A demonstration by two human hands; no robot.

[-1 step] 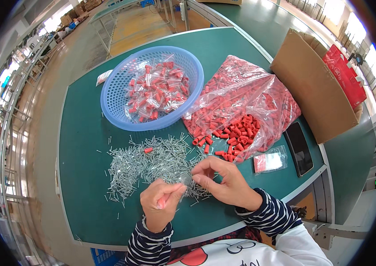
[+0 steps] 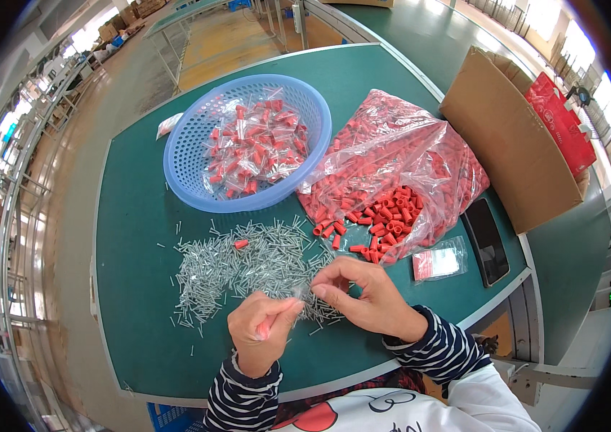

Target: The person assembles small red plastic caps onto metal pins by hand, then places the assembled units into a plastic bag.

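My left hand (image 2: 259, 327) is closed around a small clear plastic bag (image 2: 299, 289), low over the near side of a heap of metal screws (image 2: 241, 270). Red plastic (image 2: 264, 329) shows between its curled fingers. Just to the right, my right hand (image 2: 359, 291) pinches thumb and forefinger together at the bag's edge; the exact grip is too small to see clearly. A lone red plastic sleeve (image 2: 241, 245) lies on the heap. Beyond my right hand, loose red sleeves (image 2: 392, 216) spill from a large clear bag (image 2: 421, 137).
A blue perforated basket (image 2: 183, 173) of small bags with red sleeves stands at the far left. On the right lie a flat clear packet (image 2: 439, 261) and a dark phone (image 2: 485, 243). An open cardboard box (image 2: 511, 137) flanks the green table (image 2: 132, 309).
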